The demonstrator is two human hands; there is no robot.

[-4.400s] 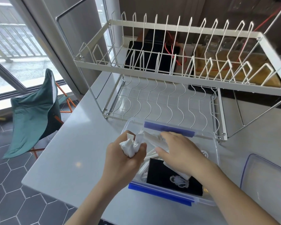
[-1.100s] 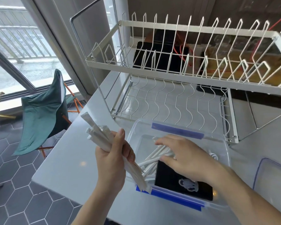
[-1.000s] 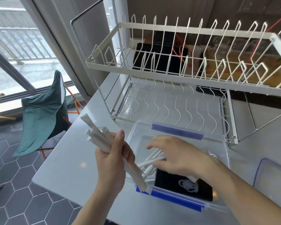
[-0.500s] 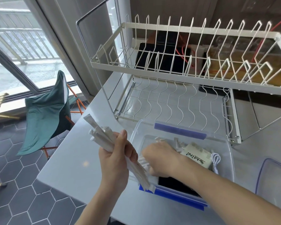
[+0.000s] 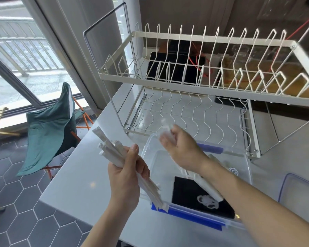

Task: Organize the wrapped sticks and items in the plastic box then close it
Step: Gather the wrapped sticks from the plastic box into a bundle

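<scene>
The left hand (image 5: 127, 179) keeps its grip wrapped round a bundle of white paper-wrapped sticks (image 5: 114, 154) held over the desk's left part, just beside the clear plastic box with blue clips (image 5: 246, 168). The right hand (image 5: 178, 147), half a second ago down inside the box, has risen above its far-left corner, its grip pinching a few more blurred white sticks (image 5: 165, 128). Gathering is thus under way; more sticks and a black card stay inside, and the clear lid (image 5: 292, 186) waits at the desk's right edge.
</scene>
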